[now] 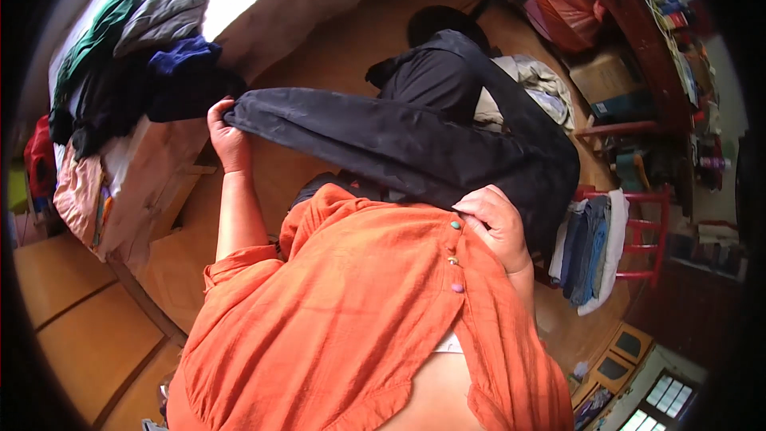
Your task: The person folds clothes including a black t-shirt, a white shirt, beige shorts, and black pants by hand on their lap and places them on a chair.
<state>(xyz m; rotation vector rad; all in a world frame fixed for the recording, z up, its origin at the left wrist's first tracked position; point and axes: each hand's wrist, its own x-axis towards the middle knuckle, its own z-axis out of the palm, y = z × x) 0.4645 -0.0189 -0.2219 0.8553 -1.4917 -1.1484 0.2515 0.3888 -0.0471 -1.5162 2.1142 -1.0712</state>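
1. Closed around one end of the black trousers (367, 132), the left hand (230, 137) pulls a leg out sideways; the right hand (495, 219) has bent fingers at the near edge of the cloth, and I cannot tell whether it grips. The trousers stretch across the person's front, bending back at the right.
2. Largest in the way is the person's orange shirt (343, 295), which hides whatever lies beneath it.
3. Next, a clothes heap (132, 56) in green, grey, blue and black lies along the right-hand edge of a pale covered piece of furniture (263, 12); a pink cloth (80, 191) hangs at its near corner.
4. Folded clothes (590, 247), white and denim blue, hang on the left-hand edge of a red chair (650, 231).
5. Red plastic bag (566, 8) and cardboard box (610, 84) sit by the left edge of a dark red wooden shelf (658, 56).
6. Pale rumpled cloth (542, 84) shows behind the trousers, partly covered by them.
7. Smallest: coloured buttons (456, 262) down the shirt front.
8. Brown floor (335, 40) spreads beneath; a barred window (669, 395) stands at lower right.
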